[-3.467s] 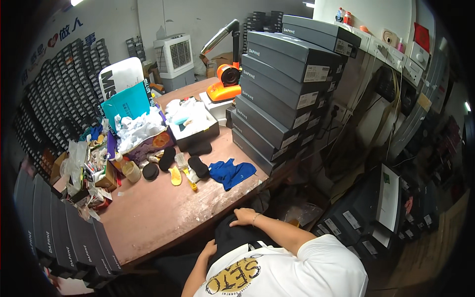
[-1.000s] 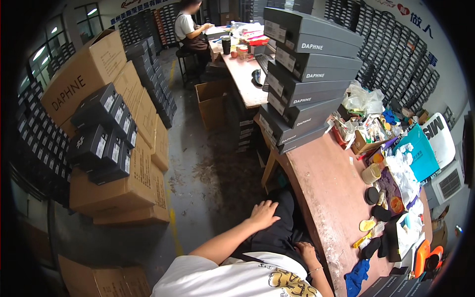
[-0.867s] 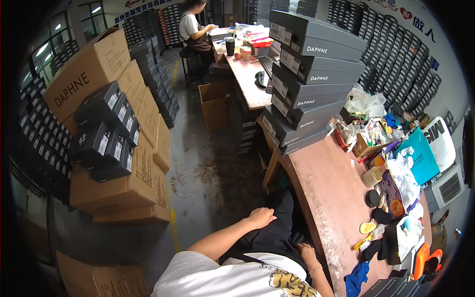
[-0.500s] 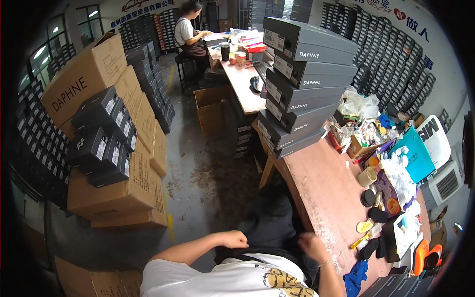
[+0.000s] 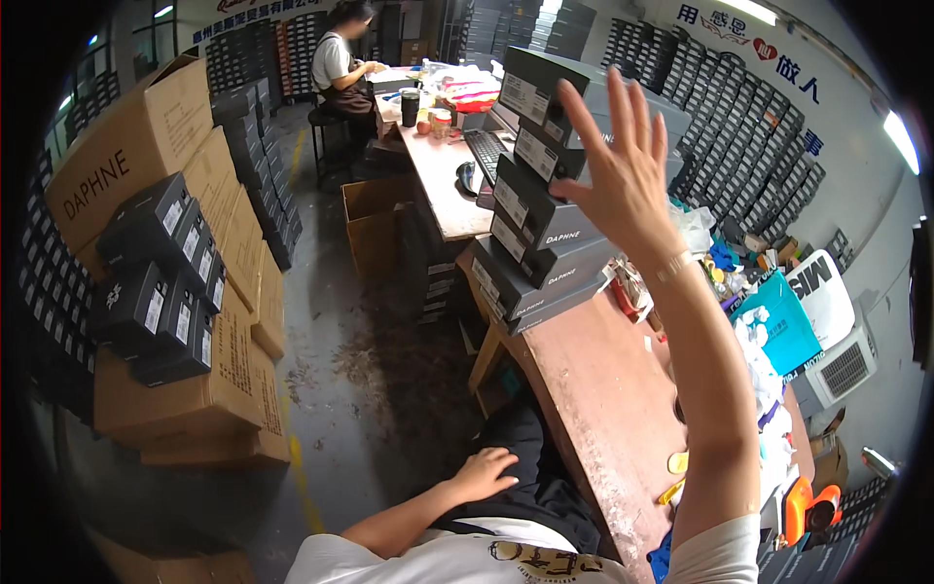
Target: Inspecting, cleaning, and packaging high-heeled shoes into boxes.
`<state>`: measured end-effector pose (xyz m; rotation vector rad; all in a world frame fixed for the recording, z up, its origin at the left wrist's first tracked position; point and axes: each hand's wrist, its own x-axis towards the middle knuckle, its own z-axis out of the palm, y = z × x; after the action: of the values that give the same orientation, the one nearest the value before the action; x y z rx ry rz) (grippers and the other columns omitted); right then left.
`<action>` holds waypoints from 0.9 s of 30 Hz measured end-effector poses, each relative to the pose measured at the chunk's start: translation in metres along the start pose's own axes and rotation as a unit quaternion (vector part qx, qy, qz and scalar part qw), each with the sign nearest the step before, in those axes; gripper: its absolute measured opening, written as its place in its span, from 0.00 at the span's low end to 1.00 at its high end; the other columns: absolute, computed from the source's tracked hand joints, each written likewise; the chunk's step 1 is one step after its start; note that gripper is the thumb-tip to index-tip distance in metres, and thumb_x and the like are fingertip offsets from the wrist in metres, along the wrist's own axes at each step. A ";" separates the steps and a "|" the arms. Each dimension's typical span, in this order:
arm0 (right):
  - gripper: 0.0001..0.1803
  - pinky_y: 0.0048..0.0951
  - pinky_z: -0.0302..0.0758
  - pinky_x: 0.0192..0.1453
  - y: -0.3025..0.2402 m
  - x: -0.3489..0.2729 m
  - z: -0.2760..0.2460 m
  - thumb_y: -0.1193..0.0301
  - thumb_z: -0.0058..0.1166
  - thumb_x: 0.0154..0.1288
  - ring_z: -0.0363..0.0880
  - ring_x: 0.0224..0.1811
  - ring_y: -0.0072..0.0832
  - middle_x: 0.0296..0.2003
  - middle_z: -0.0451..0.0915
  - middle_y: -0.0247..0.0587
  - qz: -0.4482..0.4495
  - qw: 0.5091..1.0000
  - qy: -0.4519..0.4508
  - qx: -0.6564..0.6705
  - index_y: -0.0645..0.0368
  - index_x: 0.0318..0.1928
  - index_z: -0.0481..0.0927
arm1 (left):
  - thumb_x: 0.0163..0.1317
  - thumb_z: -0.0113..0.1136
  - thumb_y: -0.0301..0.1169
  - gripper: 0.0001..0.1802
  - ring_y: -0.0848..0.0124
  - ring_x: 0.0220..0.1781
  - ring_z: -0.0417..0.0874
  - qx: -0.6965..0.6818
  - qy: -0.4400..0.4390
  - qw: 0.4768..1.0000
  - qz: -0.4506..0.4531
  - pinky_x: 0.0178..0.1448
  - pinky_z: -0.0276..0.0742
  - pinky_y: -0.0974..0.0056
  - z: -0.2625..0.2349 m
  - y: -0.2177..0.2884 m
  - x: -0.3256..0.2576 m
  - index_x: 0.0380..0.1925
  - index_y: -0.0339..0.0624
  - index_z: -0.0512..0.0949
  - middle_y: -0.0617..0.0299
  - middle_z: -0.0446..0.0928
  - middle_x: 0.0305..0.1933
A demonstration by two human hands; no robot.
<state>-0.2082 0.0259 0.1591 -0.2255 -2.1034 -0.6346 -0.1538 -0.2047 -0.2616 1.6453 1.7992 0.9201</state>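
Note:
My right hand (image 5: 623, 165) is raised in front of the stack of dark grey shoe boxes (image 5: 525, 229) on the table. Its fingers are spread and it holds nothing; whether it touches the upper boxes I cannot tell. The boxes are piled a little unevenly, with white labels on their ends, and my hand hides part of the upper ones. Down at my lap, my left hand (image 5: 484, 474) rests on or just over my dark trousers, fingers apart and nothing in it.
The pinkish table (image 5: 593, 389) carries clutter along its right side, including a turquoise box (image 5: 778, 321) and an orange tool (image 5: 800, 511). Brown cartons (image 5: 214, 389) topped with shoe boxes stand left. A person (image 5: 336, 73) sits at the far table end.
My right hand has risen from near my lap to the shoe box stack and spread its fingers. My left hand has loosened from a fist. The whole view has shifted slightly.

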 end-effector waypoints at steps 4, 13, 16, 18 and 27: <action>0.54 0.48 0.67 0.58 0.031 0.028 0.051 0.64 0.75 0.36 0.61 0.64 0.46 0.66 0.58 0.46 0.003 0.998 -0.011 -0.054 0.33 0.68 0.61 | 0.61 0.60 0.45 0.25 0.54 0.68 0.64 0.076 -0.048 0.996 0.008 0.65 0.63 0.46 0.002 0.009 0.007 0.55 0.46 0.75 0.52 0.66 0.65; 0.54 0.45 0.69 0.60 0.075 -0.116 -0.115 0.74 0.73 0.35 0.65 0.62 0.49 0.57 0.63 0.53 0.010 1.000 -0.008 0.010 0.47 0.69 0.62 | 0.59 0.66 0.39 0.29 0.57 0.65 0.70 -0.162 0.073 0.973 0.146 0.68 0.64 0.57 -0.055 0.054 0.077 0.57 0.37 0.71 0.50 0.70 0.62; 0.49 0.43 0.68 0.64 0.044 -0.206 -0.179 0.77 0.72 0.40 0.67 0.62 0.51 0.57 0.65 0.57 0.045 0.999 0.011 -0.023 0.57 0.67 0.64 | 0.67 0.50 0.54 0.40 0.60 0.72 0.59 -0.571 -0.010 0.821 0.020 0.70 0.58 0.54 -0.065 0.073 0.131 0.69 0.41 0.54 0.57 0.59 0.71; 0.44 0.43 0.68 0.65 0.016 -0.277 -0.213 0.77 0.71 0.42 0.67 0.61 0.53 0.58 0.66 0.58 0.155 0.986 -0.031 0.044 0.60 0.64 0.66 | 0.66 0.36 0.65 0.45 0.56 0.72 0.59 -0.713 -0.052 0.699 0.018 0.71 0.59 0.45 -0.068 0.109 0.162 0.71 0.44 0.50 0.52 0.58 0.71; 0.51 0.45 0.61 0.70 -0.105 -0.496 -0.200 0.59 0.68 0.54 0.56 0.69 0.52 0.65 0.56 0.62 0.493 0.808 -0.236 0.222 0.68 0.69 0.51 | 0.68 0.56 0.35 0.31 0.64 0.62 0.71 -0.384 -0.178 0.903 -0.072 0.65 0.67 0.60 0.075 0.089 0.181 0.63 0.24 0.60 0.48 0.73 0.59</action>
<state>0.1816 -0.1300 -0.1884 -1.1986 -2.1274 0.5925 -0.0616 -0.0132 -0.2287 1.0617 1.0766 1.0035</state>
